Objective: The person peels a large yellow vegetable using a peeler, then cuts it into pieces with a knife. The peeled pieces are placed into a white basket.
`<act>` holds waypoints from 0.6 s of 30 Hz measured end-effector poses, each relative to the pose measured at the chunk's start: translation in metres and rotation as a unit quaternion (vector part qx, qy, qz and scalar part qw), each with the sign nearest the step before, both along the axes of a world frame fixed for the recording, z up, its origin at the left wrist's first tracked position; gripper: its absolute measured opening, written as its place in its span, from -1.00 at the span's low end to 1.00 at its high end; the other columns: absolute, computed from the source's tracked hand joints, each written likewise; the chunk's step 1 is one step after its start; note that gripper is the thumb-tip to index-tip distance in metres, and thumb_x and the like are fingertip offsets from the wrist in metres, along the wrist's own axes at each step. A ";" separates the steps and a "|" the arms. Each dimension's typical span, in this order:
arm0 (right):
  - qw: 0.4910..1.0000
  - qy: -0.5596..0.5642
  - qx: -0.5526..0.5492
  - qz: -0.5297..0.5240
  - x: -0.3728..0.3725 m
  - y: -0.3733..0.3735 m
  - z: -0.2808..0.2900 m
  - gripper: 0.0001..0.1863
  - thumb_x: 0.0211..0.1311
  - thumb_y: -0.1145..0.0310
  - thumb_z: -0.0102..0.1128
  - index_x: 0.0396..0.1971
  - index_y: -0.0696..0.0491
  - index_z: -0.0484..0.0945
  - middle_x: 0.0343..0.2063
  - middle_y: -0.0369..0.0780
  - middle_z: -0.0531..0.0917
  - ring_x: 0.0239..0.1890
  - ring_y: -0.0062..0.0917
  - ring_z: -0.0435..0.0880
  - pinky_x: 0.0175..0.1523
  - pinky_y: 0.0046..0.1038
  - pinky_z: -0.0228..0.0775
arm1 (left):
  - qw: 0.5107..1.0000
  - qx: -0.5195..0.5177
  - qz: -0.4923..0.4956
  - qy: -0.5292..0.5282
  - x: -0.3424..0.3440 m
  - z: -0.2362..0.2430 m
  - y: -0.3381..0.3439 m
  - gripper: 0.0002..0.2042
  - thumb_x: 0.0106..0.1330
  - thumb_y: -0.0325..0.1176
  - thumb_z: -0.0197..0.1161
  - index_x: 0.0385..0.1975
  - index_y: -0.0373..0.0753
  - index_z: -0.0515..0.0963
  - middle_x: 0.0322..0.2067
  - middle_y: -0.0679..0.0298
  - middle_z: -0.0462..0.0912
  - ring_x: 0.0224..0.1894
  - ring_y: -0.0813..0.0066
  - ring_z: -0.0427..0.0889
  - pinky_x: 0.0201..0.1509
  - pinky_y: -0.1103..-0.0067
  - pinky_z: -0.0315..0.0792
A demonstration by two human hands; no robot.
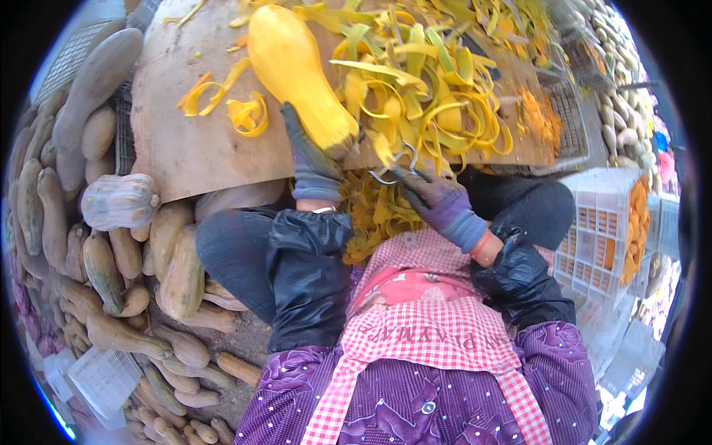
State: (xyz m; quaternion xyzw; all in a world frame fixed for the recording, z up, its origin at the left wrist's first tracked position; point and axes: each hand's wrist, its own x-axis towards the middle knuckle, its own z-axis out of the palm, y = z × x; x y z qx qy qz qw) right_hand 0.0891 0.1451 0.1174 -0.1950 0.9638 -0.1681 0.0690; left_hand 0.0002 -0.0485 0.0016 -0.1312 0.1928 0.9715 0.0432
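A long peeled butternut-type squash [285, 52], bright yellow, lies tilted on the wooden board, its rough stem end toward me. My left hand [311, 159], in a dark glove with a blue-grey cuff, holds it by the lower left side; some fingers are hidden under it. Just right of that end, my right hand [437, 196], gloved in purple and grey, is closed around a peeler [404, 157] with a curved metal head. A strip of peel hangs beside the tool. Curled yellow and green peelings [437, 96] are heaped right of the squash.
The wooden board [193, 141] spans the space before my knees. More peelings [378, 211] lie between my legs. Unpeeled squashes [178, 274] pile up on the left. On the right stand a white plastic crate [597, 230] with orange pieces and a grey crate [567, 119].
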 end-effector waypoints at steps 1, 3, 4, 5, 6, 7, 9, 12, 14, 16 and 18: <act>0.998 0.048 -0.039 -0.013 0.001 0.006 -0.008 -0.49 0.34 0.26 0.19 0.29 -0.25 0.46 -0.19 -0.19 0.62 -0.29 -0.24 0.70 -0.26 -0.30 0.57 | 0.998 0.032 -0.060 -0.007 0.002 0.001 -0.004 -0.28 0.39 0.35 -0.03 0.29 -0.15 0.35 0.18 0.17 0.49 0.19 0.14 0.49 0.27 0.18 0.42; 0.993 0.078 -0.045 -0.072 -0.003 0.014 -0.021 -0.48 0.32 0.26 0.21 0.29 -0.26 0.44 -0.25 -0.21 0.60 -0.32 -0.27 0.69 -0.29 -0.30 0.54 | 0.999 0.032 -0.042 0.003 0.003 0.004 0.000 -0.31 0.41 0.31 -0.02 0.28 -0.15 0.35 0.19 0.18 0.48 0.20 0.15 0.49 0.31 0.21 0.39; 0.986 0.135 -0.085 -0.051 -0.009 0.014 -0.025 -0.51 0.32 0.27 0.22 0.25 -0.25 0.48 -0.26 -0.22 0.60 -0.32 -0.28 0.68 -0.29 -0.29 0.54 | 0.998 0.031 -0.032 0.046 0.003 0.006 0.002 -0.33 0.42 0.30 -0.02 0.28 -0.15 0.35 0.20 0.18 0.47 0.20 0.16 0.48 0.33 0.23 0.38; 0.980 0.158 -0.120 -0.002 -0.015 0.012 -0.029 -0.54 0.32 0.27 0.21 0.23 -0.24 0.50 -0.24 -0.22 0.60 -0.31 -0.28 0.69 -0.29 -0.28 0.54 | 0.995 -0.060 -0.004 0.084 0.003 0.009 0.004 -0.35 0.43 0.27 -0.02 0.27 -0.15 0.35 0.20 0.19 0.47 0.20 0.18 0.48 0.35 0.26 0.37; 0.979 0.160 -0.124 0.026 -0.022 0.007 -0.031 -0.57 0.33 0.26 0.20 0.20 -0.24 0.52 -0.23 -0.23 0.60 -0.30 -0.28 0.69 -0.28 -0.28 0.55 | 0.992 -0.082 0.006 0.101 0.003 0.011 0.007 -0.37 0.45 0.24 -0.02 0.27 -0.15 0.34 0.21 0.19 0.47 0.21 0.20 0.48 0.36 0.28 0.37; 0.977 0.175 -0.118 0.039 -0.023 0.007 -0.028 -0.56 0.32 0.25 0.21 0.21 -0.25 0.52 -0.22 -0.23 0.60 -0.29 -0.28 0.69 -0.27 -0.28 0.55 | 0.993 -0.060 -0.010 0.104 0.000 0.013 0.008 -0.39 0.46 0.23 -0.02 0.27 -0.14 0.35 0.21 0.19 0.47 0.21 0.22 0.49 0.35 0.30 0.38; 0.982 0.160 -0.062 0.082 -0.023 0.003 -0.022 -0.54 0.30 0.23 0.22 0.22 -0.26 0.52 -0.20 -0.24 0.60 -0.27 -0.28 0.69 -0.26 -0.28 0.57 | 0.995 -0.056 -0.007 0.080 -0.001 0.016 0.009 -0.39 0.45 0.23 0.01 0.25 -0.14 0.36 0.20 0.20 0.47 0.20 0.23 0.49 0.33 0.30 0.40; 0.998 0.055 0.029 -0.005 -0.008 0.013 -0.014 -0.48 0.25 0.21 0.26 0.25 -0.29 0.50 -0.20 -0.25 0.59 -0.26 -0.29 0.69 -0.25 -0.31 0.58 | 0.999 -0.044 0.016 0.025 0.000 0.018 0.008 -0.36 0.39 0.27 0.07 0.24 -0.12 0.37 0.20 0.20 0.48 0.19 0.23 0.50 0.29 0.24 0.43; 0.997 0.057 0.029 -0.048 -0.002 0.021 -0.011 -0.49 0.21 0.29 0.31 0.20 -0.27 0.56 -0.25 -0.23 0.63 -0.28 -0.29 0.70 -0.23 -0.34 0.60 | 0.998 0.008 -0.045 0.043 0.001 0.021 0.003 -0.33 0.34 0.30 0.12 0.25 -0.10 0.37 0.19 0.19 0.50 0.17 0.21 0.52 0.26 0.20 0.45; 0.988 0.140 -0.057 -0.012 -0.011 0.013 -0.011 -0.49 0.20 0.29 0.32 0.20 -0.29 0.56 -0.20 -0.23 0.62 -0.28 -0.30 0.69 -0.23 -0.34 0.59 | 0.996 0.012 -0.088 0.023 0.001 0.024 0.003 -0.30 0.30 0.29 0.18 0.28 -0.09 0.37 0.15 0.19 0.54 0.10 0.17 0.57 0.16 0.19 0.52; 0.981 0.187 -0.027 0.053 -0.022 0.001 -0.010 -0.47 0.22 0.28 0.26 0.23 -0.30 0.51 -0.25 -0.25 0.57 -0.32 -0.36 0.68 -0.33 -0.34 0.55 | 0.995 0.061 -0.080 0.013 -0.002 0.026 0.009 -0.33 0.33 0.21 0.22 0.27 -0.15 0.38 0.10 0.19 0.57 0.06 0.23 0.61 0.09 0.28 0.60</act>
